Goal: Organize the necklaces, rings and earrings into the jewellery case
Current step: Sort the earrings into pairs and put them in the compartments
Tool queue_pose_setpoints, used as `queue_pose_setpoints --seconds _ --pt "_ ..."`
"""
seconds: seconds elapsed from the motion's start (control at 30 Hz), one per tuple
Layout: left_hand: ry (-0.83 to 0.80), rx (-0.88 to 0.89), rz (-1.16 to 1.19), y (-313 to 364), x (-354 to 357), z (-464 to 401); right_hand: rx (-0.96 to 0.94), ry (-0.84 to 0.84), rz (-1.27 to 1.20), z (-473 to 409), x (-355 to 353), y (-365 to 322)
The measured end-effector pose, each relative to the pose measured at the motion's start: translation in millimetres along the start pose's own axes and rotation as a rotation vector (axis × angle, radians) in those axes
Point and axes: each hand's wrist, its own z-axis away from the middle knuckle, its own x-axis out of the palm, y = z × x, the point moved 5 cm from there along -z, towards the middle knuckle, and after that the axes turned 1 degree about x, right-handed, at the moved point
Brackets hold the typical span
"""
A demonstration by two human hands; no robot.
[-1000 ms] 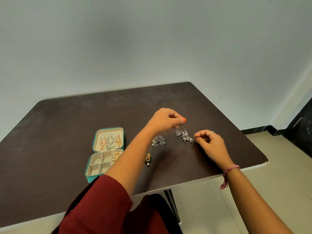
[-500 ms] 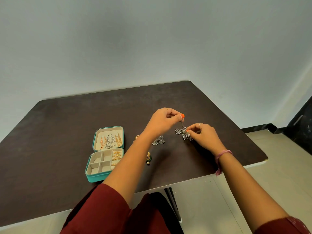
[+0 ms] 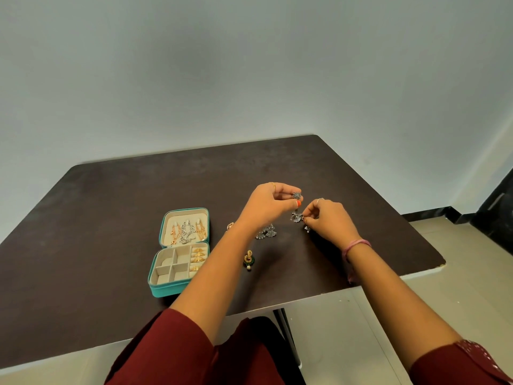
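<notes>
Silver earring (image 3: pixel 297 207) | pinched up top by left hand (image 3: pixel 268 205), right hand (image 3: pixel 330 219) fiddling its dangle, above worktop (image 3: pixel 111 218) | light, floppy, snaggy, best held by stud | jewellery case (image 3: pixel 180 252) open, well left

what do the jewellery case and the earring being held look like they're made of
Jewellery case: likely teal faux leather or fabric shell, matte, with a cream velvety lining. Earring held by the left hand and right hand: probably oxidised silver-tone metal, dark grey with dull glints.
</notes>
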Motion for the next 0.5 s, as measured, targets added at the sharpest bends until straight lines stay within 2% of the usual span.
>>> queue_pose_setpoints --seconds 0.1,0.3,0.5 --pt "0.004 0.007 0.003 -2.0 -0.4 0.3 0.021 0.015 -0.157 -0.6 -6.7 4.2" --pt "0.009 0.009 -0.055 -2.1 -2.1 2.0 0.063 -0.036 -0.661 6.7 -20.9 6.9" --pt "0.022 0.010 -0.093 -5.2 5.3 0.5 0.188 -0.103 -0.891 11.0 -22.6 12.8"
